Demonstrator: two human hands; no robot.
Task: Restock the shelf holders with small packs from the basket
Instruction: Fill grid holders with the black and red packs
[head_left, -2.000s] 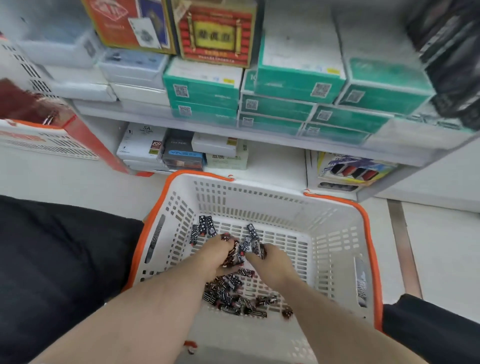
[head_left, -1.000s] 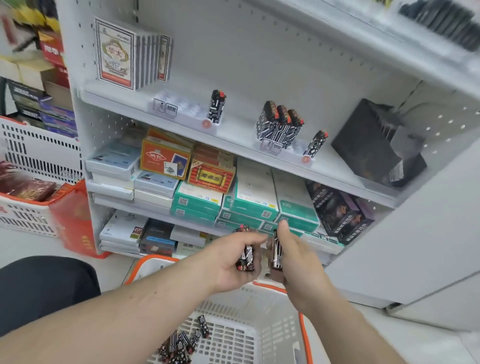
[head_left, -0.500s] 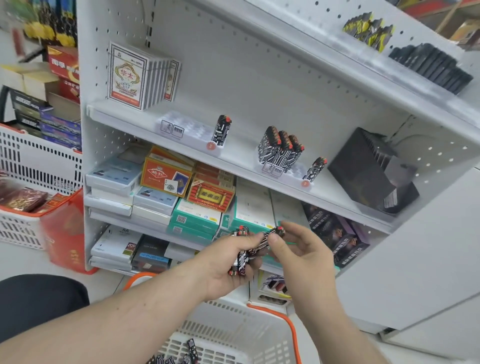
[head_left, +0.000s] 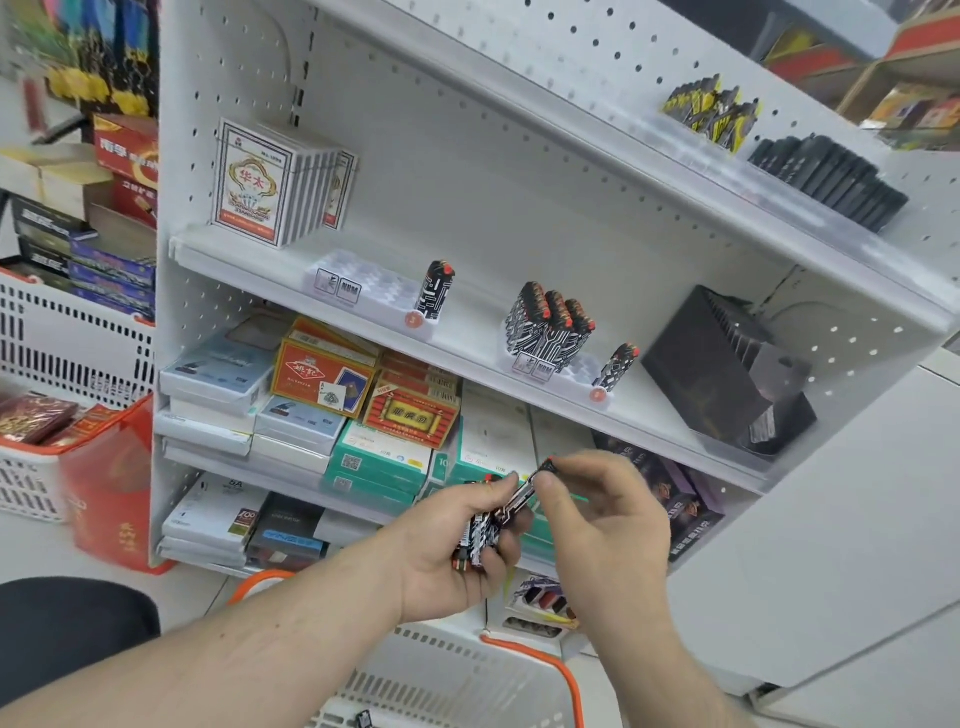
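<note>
My left hand (head_left: 447, 556) grips a bunch of small black-and-white packs with red tops (head_left: 480, 535). My right hand (head_left: 608, 514) pinches one more pack (head_left: 530, 488) by its upper end, right beside that bunch. Both hands hover in front of the lower shelves. On the middle shelf stand two white holders: the left holder (head_left: 363, 291) carries a single pack (head_left: 435, 293), the right holder (head_left: 561, 366) carries a cluster of packs (head_left: 545, 327) and one leaning pack (head_left: 615, 366). The white basket with orange rim (head_left: 524, 649) sits below my arms.
A stack of card boxes (head_left: 275, 182) stands left on the middle shelf, a black box (head_left: 727, 374) on the right. Green and red cartons (head_left: 384, 415) fill the shelf under it. A red bag (head_left: 109, 488) and another white basket (head_left: 31, 467) are on the floor at left.
Both hands rose out of the basket with packs and now hover before the shelves. My view has tilted up to the shelf. My right hand has drawn one pack away from the bunch.
</note>
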